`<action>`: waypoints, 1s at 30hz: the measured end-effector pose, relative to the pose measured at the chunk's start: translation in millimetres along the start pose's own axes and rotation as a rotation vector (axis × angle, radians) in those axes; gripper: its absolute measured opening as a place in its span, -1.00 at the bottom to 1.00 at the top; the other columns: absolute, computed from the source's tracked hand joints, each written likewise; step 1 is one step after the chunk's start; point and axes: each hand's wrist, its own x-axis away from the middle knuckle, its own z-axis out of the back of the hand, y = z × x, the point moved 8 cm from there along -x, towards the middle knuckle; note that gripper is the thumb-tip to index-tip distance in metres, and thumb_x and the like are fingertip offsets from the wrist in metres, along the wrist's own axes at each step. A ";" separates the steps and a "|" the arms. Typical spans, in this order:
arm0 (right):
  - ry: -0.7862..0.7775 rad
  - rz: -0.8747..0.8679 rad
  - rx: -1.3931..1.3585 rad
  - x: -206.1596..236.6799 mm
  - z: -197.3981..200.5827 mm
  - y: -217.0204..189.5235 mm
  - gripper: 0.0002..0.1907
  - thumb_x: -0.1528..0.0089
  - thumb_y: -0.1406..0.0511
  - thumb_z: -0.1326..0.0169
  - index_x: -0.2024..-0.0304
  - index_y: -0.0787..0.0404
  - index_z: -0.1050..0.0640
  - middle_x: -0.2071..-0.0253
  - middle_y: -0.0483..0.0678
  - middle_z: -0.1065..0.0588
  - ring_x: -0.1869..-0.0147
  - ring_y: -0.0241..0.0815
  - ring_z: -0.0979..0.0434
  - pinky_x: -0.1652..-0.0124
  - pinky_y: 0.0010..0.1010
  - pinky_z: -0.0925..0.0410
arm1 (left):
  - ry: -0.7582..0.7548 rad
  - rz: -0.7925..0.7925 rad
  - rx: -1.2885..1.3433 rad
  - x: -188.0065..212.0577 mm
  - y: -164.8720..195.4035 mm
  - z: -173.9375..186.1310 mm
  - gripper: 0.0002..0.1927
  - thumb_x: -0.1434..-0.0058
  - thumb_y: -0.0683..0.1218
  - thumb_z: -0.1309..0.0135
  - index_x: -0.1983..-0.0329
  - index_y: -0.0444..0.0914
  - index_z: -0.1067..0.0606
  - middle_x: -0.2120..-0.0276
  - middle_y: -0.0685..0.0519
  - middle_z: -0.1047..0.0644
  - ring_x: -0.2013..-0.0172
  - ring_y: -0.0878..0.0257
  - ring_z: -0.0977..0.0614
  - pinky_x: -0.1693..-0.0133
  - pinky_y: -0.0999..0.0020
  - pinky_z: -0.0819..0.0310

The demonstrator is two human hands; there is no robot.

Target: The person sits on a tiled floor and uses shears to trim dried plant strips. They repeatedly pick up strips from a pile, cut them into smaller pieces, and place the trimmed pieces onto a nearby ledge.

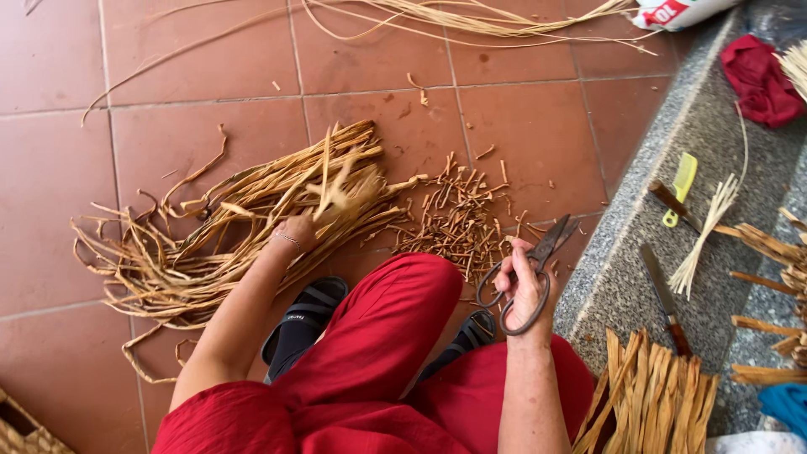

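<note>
Seated, knees bent, legs in red cloth running toward twelve o'clock, feet in dark sandals. Left arm bare, stretched forward from seven o'clock toward twelve, elbow slightly bent, thin bracelet at the wrist. Left hand (296, 231) closed in a fist, knuckles up, clutching. Right arm bare, rising straight from six o'clock, forearm near vertical in the frame. Right hand (523, 282) curled, fingers hooked through loops, thumb toward eleven o'clock, gripping firmly.

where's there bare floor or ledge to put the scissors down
Bare red tile floor lies beyond the heap of long tan dried strips, up to the loose stalks along the top. The grey stone ledge is bare just right of the dark metal scissors. Crowded: short cut scraps, and the ledge further right.
</note>
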 end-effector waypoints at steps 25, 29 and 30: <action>-0.240 0.086 -0.281 -9.3 -15.0 -3.1 -0.21 -0.13 0.08 -0.36 -0.28 0.24 -0.33 -0.01 -0.01 -0.62 0.14 -0.45 -0.50 0.30 -0.63 -0.23 | -0.232 -1.069 0.617 203.0 280.2 61.0 -0.30 -0.48 -0.07 0.04 -0.62 -0.03 0.00 0.28 -0.08 -0.53 0.31 0.18 -0.58 0.26 0.27 -0.56; -0.377 0.130 -0.241 2.0 -29.4 -20.4 -0.19 -0.14 0.09 -0.35 -0.31 0.27 -0.31 -0.02 -0.03 -0.64 0.18 -0.44 -0.47 0.29 -0.62 -0.28 | -0.315 -0.863 0.404 197.2 264.5 45.6 -0.17 -0.37 -0.08 0.01 -0.58 0.01 0.16 0.34 0.04 -0.63 0.49 0.09 -0.70 0.34 0.20 -0.68; -0.369 0.102 -0.208 2.4 -30.9 -19.7 -0.22 -0.14 0.10 -0.34 -0.30 0.24 -0.34 -0.02 -0.04 -0.64 0.22 -0.47 -0.44 0.28 -0.63 -0.29 | -0.221 -0.927 0.341 200.0 264.8 50.2 -0.19 -0.36 -0.09 -0.02 -0.57 -0.01 0.09 0.33 -0.01 -0.63 0.45 0.03 -0.69 0.31 0.14 -0.65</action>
